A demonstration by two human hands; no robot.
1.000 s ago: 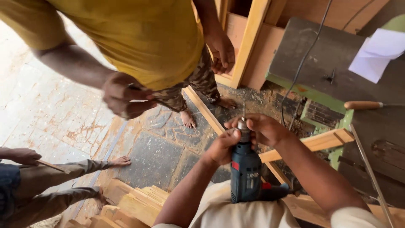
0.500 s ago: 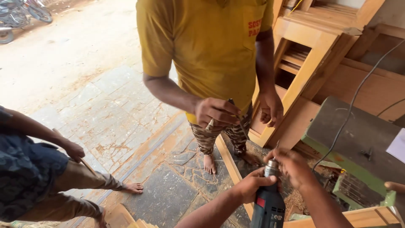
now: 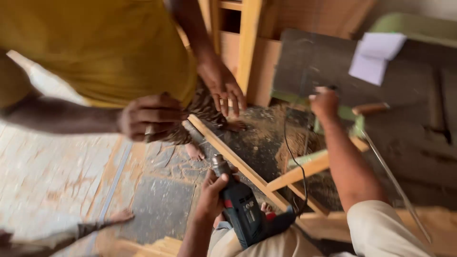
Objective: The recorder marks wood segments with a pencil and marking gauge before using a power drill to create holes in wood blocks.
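The left hand [image 3: 212,192] had its fingers wrapped round the front of a blue corded drill [image 3: 240,209], just behind the chuck [image 3: 220,166], with the body lying across the person's lap. The right hand [image 3: 324,102] reached to the near edge of the dark desk [image 3: 404,128]; blur hid whether its fingers gripped anything. The drill looked heavy and rigid, best held at the handle and steadied near the nose, clear of its cord [image 3: 295,162]. A pale wooden frame [image 3: 266,183] leaned below. A standing person in a yellow shirt [image 3: 104,47] held something small nearby.
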